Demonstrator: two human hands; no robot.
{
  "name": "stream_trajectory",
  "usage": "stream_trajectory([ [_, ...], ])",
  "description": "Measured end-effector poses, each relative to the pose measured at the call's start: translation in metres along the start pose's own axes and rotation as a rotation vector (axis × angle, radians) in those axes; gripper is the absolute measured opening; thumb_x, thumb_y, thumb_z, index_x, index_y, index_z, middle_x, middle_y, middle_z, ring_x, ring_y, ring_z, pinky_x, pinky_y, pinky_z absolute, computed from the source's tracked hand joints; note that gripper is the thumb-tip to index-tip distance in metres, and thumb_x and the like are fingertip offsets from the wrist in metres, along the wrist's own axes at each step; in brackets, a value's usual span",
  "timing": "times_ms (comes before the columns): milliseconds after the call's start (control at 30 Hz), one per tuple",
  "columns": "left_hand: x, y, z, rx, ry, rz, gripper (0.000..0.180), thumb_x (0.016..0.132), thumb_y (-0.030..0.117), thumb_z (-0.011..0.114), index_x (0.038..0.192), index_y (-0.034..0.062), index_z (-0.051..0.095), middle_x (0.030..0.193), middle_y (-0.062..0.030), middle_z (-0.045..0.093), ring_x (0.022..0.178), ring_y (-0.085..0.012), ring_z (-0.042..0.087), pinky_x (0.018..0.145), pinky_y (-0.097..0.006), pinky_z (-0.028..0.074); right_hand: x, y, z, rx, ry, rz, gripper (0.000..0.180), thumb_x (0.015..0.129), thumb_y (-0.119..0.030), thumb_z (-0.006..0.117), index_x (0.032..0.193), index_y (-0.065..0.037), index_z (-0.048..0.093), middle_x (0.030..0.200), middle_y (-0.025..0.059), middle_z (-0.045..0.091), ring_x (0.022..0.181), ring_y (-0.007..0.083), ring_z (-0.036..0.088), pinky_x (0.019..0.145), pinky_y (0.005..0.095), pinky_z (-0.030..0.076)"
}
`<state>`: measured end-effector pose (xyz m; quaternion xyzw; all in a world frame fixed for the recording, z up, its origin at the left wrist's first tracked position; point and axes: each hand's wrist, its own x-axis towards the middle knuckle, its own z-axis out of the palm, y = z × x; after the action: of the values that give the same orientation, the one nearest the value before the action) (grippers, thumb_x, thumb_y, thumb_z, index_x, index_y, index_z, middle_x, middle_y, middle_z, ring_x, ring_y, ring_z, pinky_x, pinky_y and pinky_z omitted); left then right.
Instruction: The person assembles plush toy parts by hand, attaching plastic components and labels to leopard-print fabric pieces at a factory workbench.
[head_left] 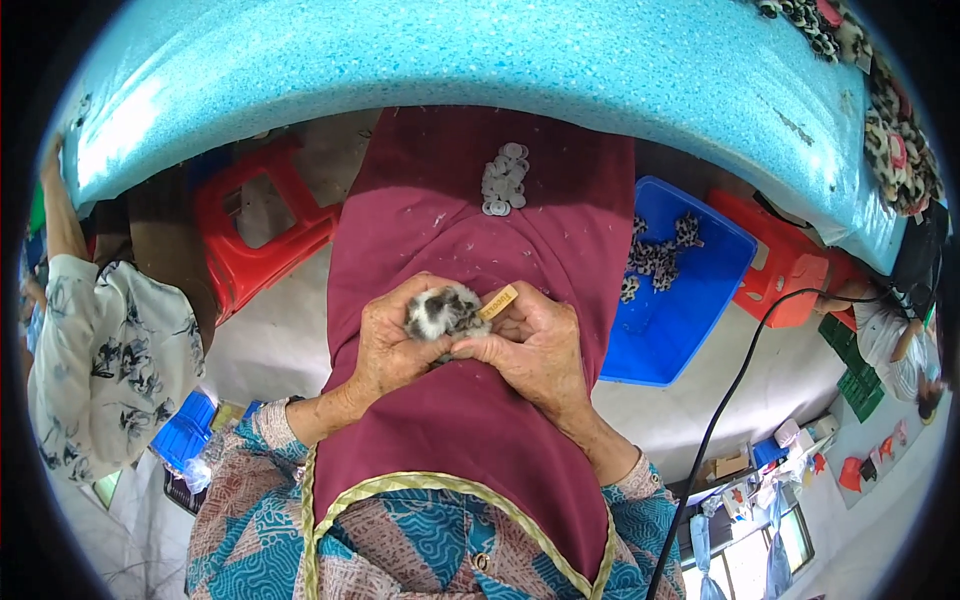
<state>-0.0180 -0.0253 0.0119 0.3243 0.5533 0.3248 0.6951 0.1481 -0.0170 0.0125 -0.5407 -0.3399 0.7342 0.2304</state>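
Above my lap, both hands grip a small fluffy grey, white and dark plush piece. My left hand wraps its left side, thumb pressed at the bottom. From the right, my right hand pinches its lower edge, thumb close to the other thumb. A small tan fabric tag sticks out of the piece beside the right fingers. What the fingertips hold underneath is hidden. Farther up on the maroon apron lies a cluster of small white plastic discs.
A table with a speckled turquoise cover spans the far side, with spotted plush pieces at its right. A blue bin holds more spotted pieces. Red stools stand nearby. A black cable hangs at right. Other people sit at both sides.
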Motion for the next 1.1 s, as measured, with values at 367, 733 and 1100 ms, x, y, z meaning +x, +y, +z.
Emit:
stream_trajectory([
  [367, 0.030, 0.019, -0.006, -0.379, 0.015, -0.337, 0.030, 0.071, -0.004, 0.067, 0.099, -0.0008, 0.059, 0.083, -0.0068, 0.065, 0.069, -0.0119, 0.062, 0.061, -0.025, 0.052, 0.030, -0.001, -0.021, 0.437, -0.041, -0.050, 0.027, 0.077, 0.005, 0.061, 0.103, 0.003, 0.051, 0.089, 0.0069, 0.059, 0.082, 0.0102, 0.057, 0.072, 0.0208, 0.047],
  [733, 0.018, 0.025, -0.014, -0.555, -0.283, -0.594, 0.027, 0.070, 0.002, 0.071, 0.096, 0.0003, 0.062, 0.084, -0.0071, 0.066, 0.074, -0.0123, 0.062, 0.063, -0.023, 0.050, 0.036, 0.010, -0.016, 0.522, -0.084, -0.163, 0.023, 0.082, 0.004, 0.054, 0.104, 0.002, 0.048, 0.088, 0.0056, 0.055, 0.082, 0.0101, 0.056, 0.073, 0.0207, 0.045],
  [1100, 0.008, -0.008, -0.033, -1.056, -0.347, -0.510, 0.051, 0.074, 0.015, 0.071, 0.116, -0.0025, 0.049, 0.108, -0.0155, 0.059, 0.097, -0.0232, 0.060, 0.083, -0.034, 0.051, 0.028, 0.013, -0.013, 0.580, -0.116, -0.229, 0.024, 0.084, 0.001, 0.056, 0.105, 0.002, 0.046, 0.089, 0.0052, 0.054, 0.085, 0.0103, 0.053, 0.076, 0.0210, 0.043],
])
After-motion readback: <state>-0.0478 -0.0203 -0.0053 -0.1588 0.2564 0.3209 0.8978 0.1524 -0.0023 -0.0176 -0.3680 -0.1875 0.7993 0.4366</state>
